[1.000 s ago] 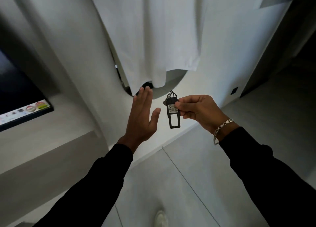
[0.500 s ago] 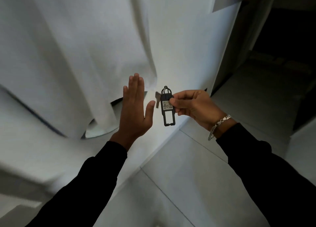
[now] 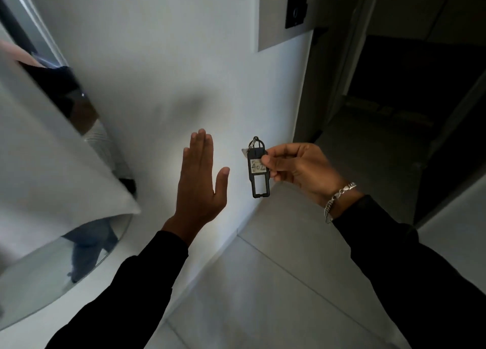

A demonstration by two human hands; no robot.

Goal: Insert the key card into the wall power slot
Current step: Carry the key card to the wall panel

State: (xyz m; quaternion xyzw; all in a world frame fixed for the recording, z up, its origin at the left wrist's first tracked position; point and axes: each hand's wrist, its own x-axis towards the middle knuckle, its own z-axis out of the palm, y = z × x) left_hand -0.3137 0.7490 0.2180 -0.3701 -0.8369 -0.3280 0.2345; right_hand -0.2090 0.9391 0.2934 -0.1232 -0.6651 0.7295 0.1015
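My right hand pinches a black plastic key card with a white label and a key ring at its top; it hangs upright in front of the white wall. My left hand is raised flat beside it, fingers together and thumb out, holding nothing. High on the wall at the upper right, a black power slot plate sits on a grey panel, well above and to the right of the key card.
A round mirror, partly covered by a hanging white cloth, is on the left wall. A dark doorway opens to the right past the wall corner. Grey floor tiles lie below.
The view has swung right and upward: the cloth and mirror slid to the left, and the black slot plate and doorway came into view. Both hands keep their pose.
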